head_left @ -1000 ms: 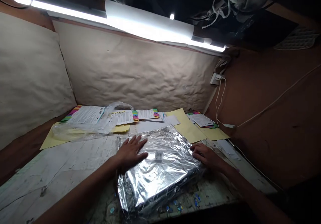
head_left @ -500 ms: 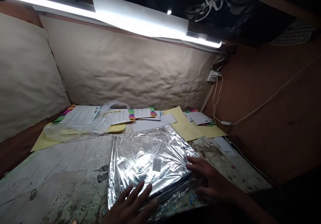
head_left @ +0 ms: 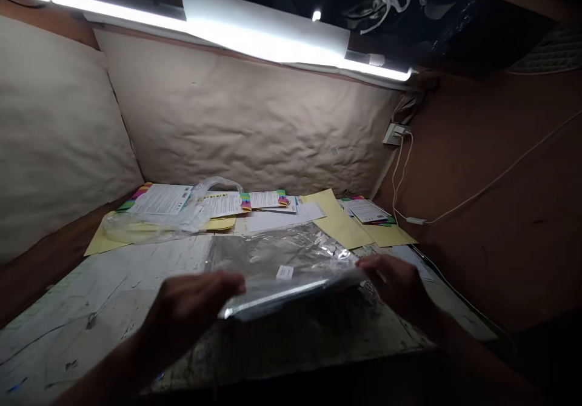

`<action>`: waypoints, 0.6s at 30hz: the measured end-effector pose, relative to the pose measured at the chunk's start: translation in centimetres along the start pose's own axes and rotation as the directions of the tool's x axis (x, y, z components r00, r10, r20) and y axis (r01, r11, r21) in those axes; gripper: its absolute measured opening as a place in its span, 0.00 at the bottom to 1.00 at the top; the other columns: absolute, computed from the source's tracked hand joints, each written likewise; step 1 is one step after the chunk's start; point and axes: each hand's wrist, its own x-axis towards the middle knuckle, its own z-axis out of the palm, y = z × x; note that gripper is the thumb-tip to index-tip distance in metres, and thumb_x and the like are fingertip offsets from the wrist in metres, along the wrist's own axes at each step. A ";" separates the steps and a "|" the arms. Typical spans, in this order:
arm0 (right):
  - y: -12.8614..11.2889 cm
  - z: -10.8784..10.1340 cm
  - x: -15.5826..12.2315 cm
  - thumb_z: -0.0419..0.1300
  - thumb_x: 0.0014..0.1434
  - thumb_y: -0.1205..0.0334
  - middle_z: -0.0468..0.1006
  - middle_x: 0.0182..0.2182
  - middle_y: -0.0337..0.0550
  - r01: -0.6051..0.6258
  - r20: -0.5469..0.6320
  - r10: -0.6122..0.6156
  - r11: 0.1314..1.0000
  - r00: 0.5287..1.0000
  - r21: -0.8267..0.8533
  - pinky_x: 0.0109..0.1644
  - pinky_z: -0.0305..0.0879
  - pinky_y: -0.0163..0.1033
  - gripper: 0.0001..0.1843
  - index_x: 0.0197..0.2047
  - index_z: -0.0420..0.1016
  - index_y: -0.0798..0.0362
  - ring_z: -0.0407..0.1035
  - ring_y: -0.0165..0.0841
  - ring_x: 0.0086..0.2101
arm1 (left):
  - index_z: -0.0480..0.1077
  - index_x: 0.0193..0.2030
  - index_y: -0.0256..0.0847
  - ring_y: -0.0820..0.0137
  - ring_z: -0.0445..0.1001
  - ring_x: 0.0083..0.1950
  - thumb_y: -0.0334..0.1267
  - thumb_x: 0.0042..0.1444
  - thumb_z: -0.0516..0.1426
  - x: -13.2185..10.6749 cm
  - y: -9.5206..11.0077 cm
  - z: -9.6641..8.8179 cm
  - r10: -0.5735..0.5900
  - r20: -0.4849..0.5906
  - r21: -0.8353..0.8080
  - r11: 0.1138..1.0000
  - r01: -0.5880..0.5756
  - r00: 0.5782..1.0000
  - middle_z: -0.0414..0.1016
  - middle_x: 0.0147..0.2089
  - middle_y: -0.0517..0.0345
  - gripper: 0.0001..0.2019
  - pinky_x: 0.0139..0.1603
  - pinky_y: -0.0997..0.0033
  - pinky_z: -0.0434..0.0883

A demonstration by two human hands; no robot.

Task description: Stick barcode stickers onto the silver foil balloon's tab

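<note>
Lifted off the table [head_left: 91,297], the foil package [head_left: 282,260] is gripped between left hand [head_left: 191,309] and right hand [head_left: 398,285], yellow papers [head_left: 339,224] behind.

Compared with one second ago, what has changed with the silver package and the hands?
The silver foil package, earlier flat on the table, is now lifted: the left hand grips its left end, the right hand its right end. The clear plastic bag, printed cards and yellow sheets stayed put.

flat silver foil-wrapped package [head_left: 282,272], near edge tilted up above the table
</note>
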 end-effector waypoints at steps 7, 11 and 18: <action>1.4 -6.9 16.4 0.51 0.66 0.54 0.78 0.27 0.39 -0.171 -0.267 0.106 0.957 0.958 -0.235 0.29 0.59 0.34 0.14 0.37 0.72 0.53 0.71 0.32 0.24 | 0.76 0.36 0.36 0.83 0.58 0.18 0.43 0.67 0.48 15.4 -6.8 -6.0 -0.100 -0.207 0.332 0.928 0.166 0.973 0.64 0.18 0.68 0.19 0.27 0.82 0.55; 3.0 -7.9 22.2 0.47 0.67 0.55 0.78 0.26 0.43 -0.144 -0.268 0.073 0.955 0.961 -0.258 0.31 0.57 0.35 0.18 0.40 0.75 0.55 0.70 0.34 0.25 | 0.76 0.34 0.31 0.81 0.63 0.25 0.42 0.65 0.49 20.0 -11.1 -6.4 -0.209 -0.201 0.151 0.959 0.241 0.957 0.67 0.23 0.65 0.19 0.36 0.79 0.60; 7.6 3.2 18.8 0.50 0.64 0.52 0.80 0.31 0.45 -0.212 0.172 0.230 0.970 0.958 -0.116 0.33 0.57 0.34 0.18 0.39 0.77 0.52 0.72 0.37 0.32 | 0.76 0.32 0.34 0.73 0.68 0.25 0.43 0.60 0.49 11.8 -18.4 4.7 -0.517 0.209 0.039 0.853 0.521 0.830 0.74 0.25 0.59 0.18 0.29 0.76 0.62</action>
